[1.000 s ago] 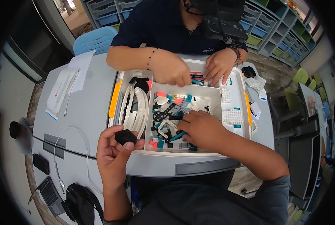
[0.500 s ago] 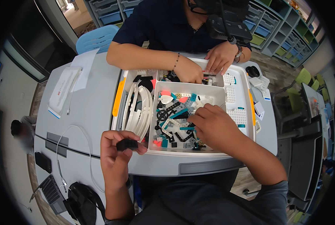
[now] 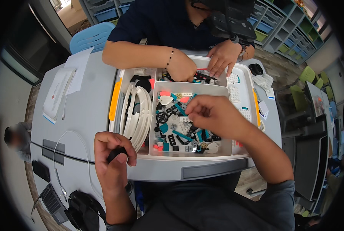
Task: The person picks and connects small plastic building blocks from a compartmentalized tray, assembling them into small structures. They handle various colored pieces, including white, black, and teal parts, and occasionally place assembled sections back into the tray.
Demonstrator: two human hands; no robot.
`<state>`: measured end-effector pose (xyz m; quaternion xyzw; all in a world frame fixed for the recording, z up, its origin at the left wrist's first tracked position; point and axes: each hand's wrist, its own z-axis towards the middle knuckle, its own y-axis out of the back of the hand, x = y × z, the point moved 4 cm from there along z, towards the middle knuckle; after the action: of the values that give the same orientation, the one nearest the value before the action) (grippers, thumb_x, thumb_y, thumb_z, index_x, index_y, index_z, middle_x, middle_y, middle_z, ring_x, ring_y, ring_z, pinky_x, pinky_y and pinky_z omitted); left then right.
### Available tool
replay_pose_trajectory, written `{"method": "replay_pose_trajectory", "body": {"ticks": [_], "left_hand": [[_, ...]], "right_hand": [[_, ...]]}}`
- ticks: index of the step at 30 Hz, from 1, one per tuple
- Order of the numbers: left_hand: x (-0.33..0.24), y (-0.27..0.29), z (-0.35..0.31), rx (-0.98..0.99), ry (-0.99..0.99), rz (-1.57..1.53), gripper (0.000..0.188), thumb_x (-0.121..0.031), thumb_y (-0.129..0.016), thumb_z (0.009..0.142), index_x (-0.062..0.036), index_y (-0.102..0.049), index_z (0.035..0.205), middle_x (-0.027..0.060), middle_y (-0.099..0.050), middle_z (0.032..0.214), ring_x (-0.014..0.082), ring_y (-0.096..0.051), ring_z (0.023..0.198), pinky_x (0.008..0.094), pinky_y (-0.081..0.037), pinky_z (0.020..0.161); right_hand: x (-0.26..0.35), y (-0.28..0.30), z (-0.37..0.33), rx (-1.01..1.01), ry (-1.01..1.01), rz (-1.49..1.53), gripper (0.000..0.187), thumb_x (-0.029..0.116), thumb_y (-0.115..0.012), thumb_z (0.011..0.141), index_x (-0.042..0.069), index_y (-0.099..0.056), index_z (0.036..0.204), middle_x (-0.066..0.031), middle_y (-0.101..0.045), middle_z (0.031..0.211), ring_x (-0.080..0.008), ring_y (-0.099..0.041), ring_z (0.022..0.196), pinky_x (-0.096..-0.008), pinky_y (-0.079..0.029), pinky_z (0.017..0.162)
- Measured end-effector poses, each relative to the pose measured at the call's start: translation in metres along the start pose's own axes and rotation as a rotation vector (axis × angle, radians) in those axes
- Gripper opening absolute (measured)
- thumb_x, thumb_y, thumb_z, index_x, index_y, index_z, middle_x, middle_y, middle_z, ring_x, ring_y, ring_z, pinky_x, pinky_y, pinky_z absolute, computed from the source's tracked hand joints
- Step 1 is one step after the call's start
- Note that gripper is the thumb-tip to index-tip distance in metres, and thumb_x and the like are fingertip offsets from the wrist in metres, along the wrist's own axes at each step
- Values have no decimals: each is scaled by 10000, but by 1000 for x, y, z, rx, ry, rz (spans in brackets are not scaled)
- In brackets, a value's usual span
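My left hand is closed around a small black block-like piece, in front of the sorting tray's near-left corner. Part of that piece is hidden by my fingers. Above the tray's large middle compartment hovers my right hand, its fingers curled in; whatever they may pinch cannot be made out. Below it lie mixed building-set parts, among them a black gear wheel, a teal beam and a white heart-shaped piece. White curved track-like pieces stand in the tray's left compartment.
Opposite me, a person has one hand in the tray's far compartment and the other hand at its far edge. A white cable and a white package lie at left. A laptop and black bag are lower left.
My right hand has lifted and drawn slightly left from the parts, which now lie differently. My left hand has turned, hiding more of the black piece. The view has shifted slightly.
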<state>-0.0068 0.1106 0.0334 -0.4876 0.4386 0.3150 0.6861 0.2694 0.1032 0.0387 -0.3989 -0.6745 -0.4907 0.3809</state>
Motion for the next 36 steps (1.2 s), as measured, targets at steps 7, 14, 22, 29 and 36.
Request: {"method": "replay_pose_trajectory", "body": {"ticks": [7, 14, 22, 29, 36], "left_hand": [[-2, -52, 19, 313, 13, 540, 307, 6, -757, 801, 4, -658, 1091, 24, -592, 838, 82, -536, 731, 224, -416, 663], [26, -17, 17, 0, 300, 93, 154, -64, -696, 901, 31, -651, 1013, 49, -616, 734, 124, -538, 579, 226, -421, 558], [24, -12, 10, 50, 408, -172, 245, -85, -670, 935, 62, -619, 1124, 108, -654, 790, 186, -626, 647, 294, -472, 577], [23, -20, 10, 75, 297, 16, 269, -162, -652, 964, 55, -600, 1114, 110, -635, 856, 184, -622, 681, 280, -473, 564], [31, -44, 1, 146, 295, -41, 247, -153, -594, 1000, 62, -594, 1123, 143, -620, 1047, 204, -654, 763, 301, -497, 640]], "right_hand": [[33, -14, -16, 269, 117, 501, 183, 114, -588, 995, -11, -653, 1111, -31, -670, 915, -67, -606, 837, -216, -493, 734], [-12, -26, 5, 142, -49, -182, 242, 280, -685, 945, 38, -674, 933, -67, -678, 784, -145, -653, 723, -319, -521, 675], [-25, -57, 2, 70, 144, -800, 267, 290, -747, 812, 44, -665, 874, -151, -703, 839, -340, -694, 789, -447, -554, 712], [-1, -28, -4, 25, 41, -412, 135, 129, -682, 849, 7, -624, 854, -85, -649, 749, -185, -632, 677, -322, -526, 642], [-1, -5, -31, 53, 111, 771, 72, 78, -607, 961, 41, -563, 1005, -90, -666, 973, -87, -538, 723, -245, -468, 690]]}}
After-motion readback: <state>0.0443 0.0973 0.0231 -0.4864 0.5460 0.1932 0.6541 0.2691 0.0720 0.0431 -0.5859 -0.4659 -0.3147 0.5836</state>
